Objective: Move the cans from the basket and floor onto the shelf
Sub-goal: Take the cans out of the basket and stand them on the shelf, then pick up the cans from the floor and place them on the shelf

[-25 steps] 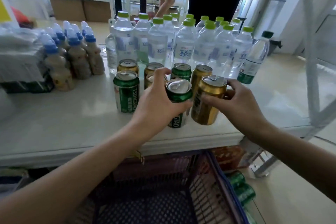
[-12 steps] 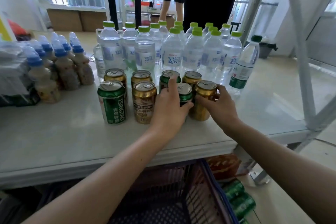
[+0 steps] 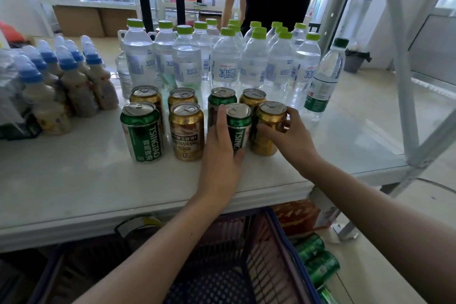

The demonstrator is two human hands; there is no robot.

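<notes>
Several green and gold cans stand in two rows on the white shelf (image 3: 74, 180). My left hand (image 3: 222, 145) grips a green can (image 3: 240, 126) standing in the front row. Beside it, my right hand (image 3: 288, 136) grips a gold can (image 3: 269, 121) at the row's right end. A green can (image 3: 142, 131) and a gold can (image 3: 186, 131) stand free to the left. Below the shelf, the blue basket (image 3: 291, 249) shows a bare mesh bottom. Green cans (image 3: 318, 261) lie on the floor to its right.
Water bottles with green caps (image 3: 224, 61) crowd the shelf behind the cans. Brown drink bottles with blue caps (image 3: 74, 81) stand at the left. White shelf posts (image 3: 399, 57) rise at the right. A person's legs (image 3: 232, 7) show beyond the shelf.
Both hands carried their cans forward and set them down in the front row, the green can beside the gold one. The view has moved closer to the shelf.
</notes>
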